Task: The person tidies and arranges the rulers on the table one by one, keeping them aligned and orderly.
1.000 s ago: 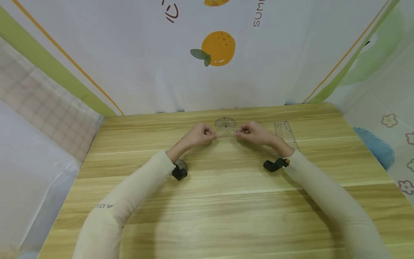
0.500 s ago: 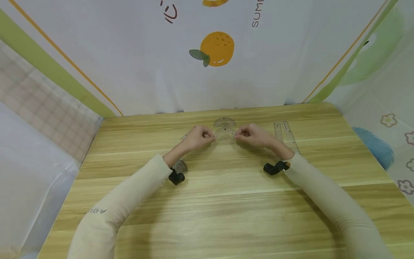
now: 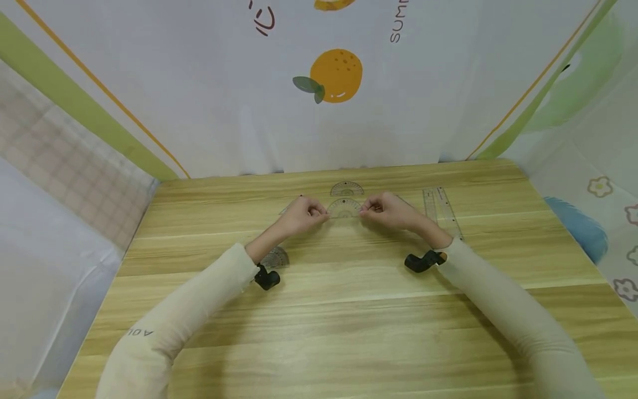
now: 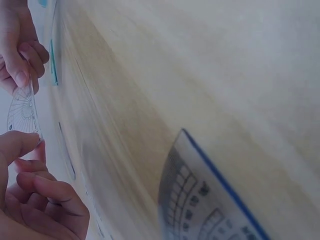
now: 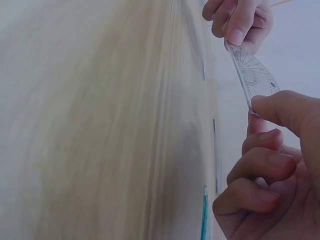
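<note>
1 long cream fabric left sleeve (image 3: 199,299) and 1 matching right sleeve (image 3: 508,305) are worn, creased near the elbows. Dark capital lettering (image 3: 140,332) is printed on the left. 1 angular black left wrist device (image 3: 267,279) and 1 similar right wrist device (image 3: 421,262) are mounted at the cuffs. The left hand (image 3: 301,216) and right hand (image 3: 391,210) are bare.

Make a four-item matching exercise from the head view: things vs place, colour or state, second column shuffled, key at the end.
1. left hand
2. printed orange
3. right sleeve
4. tabletop

A. cream
B. wood-grained
C. pinching a clear protractor
D. on the white backdrop

Pairs: 1-C, 2-D, 3-A, 4-B
</note>
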Demonstrator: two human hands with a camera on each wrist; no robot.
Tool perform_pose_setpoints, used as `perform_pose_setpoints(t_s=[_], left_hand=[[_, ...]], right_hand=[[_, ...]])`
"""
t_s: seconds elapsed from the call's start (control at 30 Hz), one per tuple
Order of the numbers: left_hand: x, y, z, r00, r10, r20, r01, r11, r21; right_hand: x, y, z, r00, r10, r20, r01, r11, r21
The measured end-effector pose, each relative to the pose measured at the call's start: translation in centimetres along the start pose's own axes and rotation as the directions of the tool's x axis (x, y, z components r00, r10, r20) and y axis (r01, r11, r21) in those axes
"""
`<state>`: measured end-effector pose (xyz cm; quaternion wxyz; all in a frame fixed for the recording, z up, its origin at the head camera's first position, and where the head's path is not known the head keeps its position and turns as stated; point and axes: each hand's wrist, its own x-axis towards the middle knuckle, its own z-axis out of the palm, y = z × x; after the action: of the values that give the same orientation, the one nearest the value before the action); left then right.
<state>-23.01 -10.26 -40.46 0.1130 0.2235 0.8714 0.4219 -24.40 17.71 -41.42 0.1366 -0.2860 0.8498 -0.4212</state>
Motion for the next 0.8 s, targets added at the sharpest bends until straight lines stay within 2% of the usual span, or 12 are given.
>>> perform_pose_setpoints(t_s=[0.33,0.6,0.8], left_hand=[[-0.9,-0.1,-0.3,1.000,0.017,-0.014,-0.017,1.000,-0.004],[-2.2,-0.1,-0.6,0.998,0.042,-0.050,-0.042,0.999,-0.007],[-2.8,-0.3,-0.8,0.999,0.018,-0.051,-0.018,1.000,-0.018]], right_hand=[[0.1,-0.4,0.3,1.000,-0.012,0.007,0.012,1.000,-0.001],[0.1,-0.8,0.8,1.000,0.005,0.013,-0.005,0.998,0.063],[0.3,-1.1,1.2,1.000,-0.002,0.028,-0.001,0.995,0.096]])
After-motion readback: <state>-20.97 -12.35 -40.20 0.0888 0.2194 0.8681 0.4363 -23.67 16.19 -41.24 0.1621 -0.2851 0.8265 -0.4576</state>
